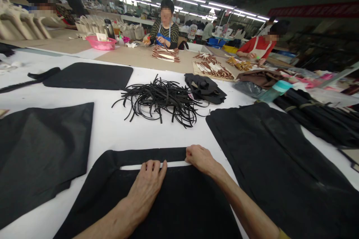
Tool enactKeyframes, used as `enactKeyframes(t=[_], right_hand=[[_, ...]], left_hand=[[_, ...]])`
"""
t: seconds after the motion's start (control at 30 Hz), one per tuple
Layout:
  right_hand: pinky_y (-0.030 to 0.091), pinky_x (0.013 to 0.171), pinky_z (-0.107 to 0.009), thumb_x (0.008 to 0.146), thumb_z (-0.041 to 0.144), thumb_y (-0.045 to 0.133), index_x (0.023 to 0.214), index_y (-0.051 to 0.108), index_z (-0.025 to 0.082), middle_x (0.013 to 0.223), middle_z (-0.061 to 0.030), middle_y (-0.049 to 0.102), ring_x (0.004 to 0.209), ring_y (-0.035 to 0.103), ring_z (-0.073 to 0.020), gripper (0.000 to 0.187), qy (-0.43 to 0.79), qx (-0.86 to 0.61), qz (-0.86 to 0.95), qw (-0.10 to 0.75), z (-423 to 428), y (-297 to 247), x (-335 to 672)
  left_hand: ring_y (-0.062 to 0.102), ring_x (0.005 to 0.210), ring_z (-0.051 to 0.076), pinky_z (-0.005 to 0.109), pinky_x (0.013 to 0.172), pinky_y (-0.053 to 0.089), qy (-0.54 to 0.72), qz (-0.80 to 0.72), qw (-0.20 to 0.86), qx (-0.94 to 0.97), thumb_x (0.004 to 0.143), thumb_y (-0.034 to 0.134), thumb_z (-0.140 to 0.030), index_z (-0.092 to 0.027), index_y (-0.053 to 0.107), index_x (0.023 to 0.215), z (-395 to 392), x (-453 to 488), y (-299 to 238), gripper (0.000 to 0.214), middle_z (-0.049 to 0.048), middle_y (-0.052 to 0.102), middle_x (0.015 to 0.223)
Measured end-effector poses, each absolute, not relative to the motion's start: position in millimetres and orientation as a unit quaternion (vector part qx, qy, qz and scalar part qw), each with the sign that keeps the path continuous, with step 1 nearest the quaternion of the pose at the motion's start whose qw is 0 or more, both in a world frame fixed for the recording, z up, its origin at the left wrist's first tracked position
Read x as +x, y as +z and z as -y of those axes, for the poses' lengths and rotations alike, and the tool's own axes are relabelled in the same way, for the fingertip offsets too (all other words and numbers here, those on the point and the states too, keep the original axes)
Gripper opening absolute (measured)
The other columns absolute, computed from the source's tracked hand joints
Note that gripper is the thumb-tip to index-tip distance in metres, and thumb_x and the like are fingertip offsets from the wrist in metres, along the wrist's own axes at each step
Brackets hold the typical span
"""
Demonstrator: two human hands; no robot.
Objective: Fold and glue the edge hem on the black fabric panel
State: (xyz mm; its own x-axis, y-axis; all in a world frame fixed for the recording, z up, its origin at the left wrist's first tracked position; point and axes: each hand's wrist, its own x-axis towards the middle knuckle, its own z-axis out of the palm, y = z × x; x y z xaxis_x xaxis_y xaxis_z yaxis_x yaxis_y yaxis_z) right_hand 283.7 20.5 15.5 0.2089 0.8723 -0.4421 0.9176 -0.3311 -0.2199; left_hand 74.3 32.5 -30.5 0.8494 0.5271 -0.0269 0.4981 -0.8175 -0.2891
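Observation:
A black sheet of fabric or leather [190, 201] lies before me on the white table, a black band [151, 155] along its far edge. Between band and sheet runs a narrow white gap; whether it is bare table or a white strip I cannot tell. My left hand [148, 186] rests flat on the sheet, fingers stretched out, tips at the gap. Closed in a pinch, my right hand [198, 157] grips the right end of the band; its fingertips are partly hidden.
Beyond lies a heap of thin black strips [165, 99]. Black panels flank me at left [47, 149] and right [269, 145], another [89, 76] farther back. A teal-lidded bottle [276, 90] stands right, a pink basket [101, 43] far left. Co-workers [165, 30] sit across the table.

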Motion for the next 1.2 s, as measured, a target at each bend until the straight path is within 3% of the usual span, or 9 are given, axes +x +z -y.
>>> enactKeyframes(t=[0.13, 0.27, 0.4, 0.57, 0.73, 0.83, 1.0, 1.2], right_hand=[[0.036, 0.062, -0.026, 0.070, 0.017, 0.060, 0.075, 0.067, 0.018, 0.083, -0.0076, 0.068, 0.081, 0.062, -0.0219, 0.009, -0.255, 0.782, -0.565, 0.062, -23.5, 16.6, 283.9], [0.038, 0.063, -0.028, 0.068, 0.017, 0.062, 0.077, 0.068, 0.019, 0.084, -0.0079, 0.069, 0.082, 0.063, -0.0236, 0.011, -0.253, 0.791, -0.553, 0.071, -25.5, 13.2, 284.0], [0.038, 0.063, -0.028, 0.067, 0.022, 0.065, 0.077, 0.068, 0.019, 0.082, -0.0077, 0.068, 0.081, 0.062, -0.0239, 0.011, -0.254, 0.805, -0.532, 0.069, -24.9, 12.2, 285.2], [0.035, 0.061, -0.027, 0.064, 0.031, 0.069, 0.081, 0.064, 0.019, 0.085, -0.0056, 0.066, 0.082, 0.060, -0.0217, 0.020, -0.256, 0.822, -0.506, 0.050, -20.5, 8.1, 299.0], [0.031, 0.058, -0.024, 0.064, 0.024, 0.067, 0.071, 0.060, 0.021, 0.075, 0.0007, 0.063, 0.072, 0.057, -0.0152, 0.010, -0.270, 0.825, -0.496, 0.030, -14.7, 8.4, 315.0], [0.030, 0.060, -0.025, 0.070, 0.018, 0.058, 0.072, 0.059, 0.020, 0.078, -0.0003, 0.063, 0.078, 0.056, -0.0154, 0.003, -0.239, 0.834, -0.498, 0.007, -10.1, 14.1, 313.2], [0.030, 0.062, -0.023, 0.074, 0.027, 0.058, 0.074, 0.060, 0.023, 0.077, 0.0024, 0.063, 0.078, 0.055, -0.0136, 0.004, -0.238, 0.824, -0.514, -0.025, -7.0, 10.8, 295.9], [0.030, 0.062, -0.027, 0.072, 0.027, 0.061, 0.070, 0.060, 0.021, 0.078, -0.0027, 0.064, 0.080, 0.058, -0.0191, 0.007, -0.212, 0.855, -0.474, 0.001, -4.1, 2.0, 297.0]], left_hand=[[0.058, 0.075, 0.025, 0.036, 0.060, 0.047, 0.091, 0.292, 0.134, -0.943, 0.081, 0.043, -0.005, -0.028, 0.039, 0.133, -31.9, 90.2, -23.2, 0.057, 0.0096, 0.058, 0.088], [0.058, 0.065, 0.025, 0.037, 0.056, 0.044, 0.132, 0.285, 0.186, -0.931, 0.083, 0.043, -0.010, -0.039, 0.023, 0.138, -28.9, 105.6, -23.3, 0.066, 0.0074, 0.058, 0.077], [0.057, 0.063, 0.027, 0.042, 0.059, 0.043, 0.125, 0.255, 0.280, -0.917, 0.083, 0.039, -0.015, -0.034, 0.003, 0.142, -25.2, 113.2, -35.2, 0.071, 0.0067, 0.058, 0.074], [0.058, 0.065, 0.028, 0.045, 0.062, 0.042, 0.135, 0.266, 0.338, -0.893, 0.086, 0.032, -0.017, -0.031, -0.005, 0.142, -21.7, 114.5, -45.7, 0.068, 0.0084, 0.061, 0.078], [0.061, 0.067, 0.029, 0.046, 0.060, 0.044, 0.159, 0.277, 0.316, -0.893, 0.085, 0.032, -0.012, -0.036, -0.002, 0.141, -21.2, 117.8, -40.5, 0.070, 0.0090, 0.063, 0.079], [0.062, 0.066, 0.030, 0.048, 0.058, 0.046, 0.143, 0.283, 0.266, -0.910, 0.082, 0.038, -0.006, -0.039, 0.009, 0.141, -22.1, 120.3, -35.2, 0.073, 0.0089, 0.062, 0.079], [0.062, 0.067, 0.029, 0.051, 0.059, 0.049, 0.069, 0.322, 0.162, -0.930, 0.077, 0.040, 0.003, -0.041, 0.031, 0.135, -22.6, 122.2, -31.6, 0.073, 0.0069, 0.060, 0.077], [0.062, 0.065, 0.029, 0.045, 0.056, 0.047, 0.125, 0.305, 0.193, -0.924, 0.079, 0.040, 0.002, -0.045, 0.022, 0.137, -25.0, 119.2, -26.7, 0.076, 0.0077, 0.061, 0.077]])
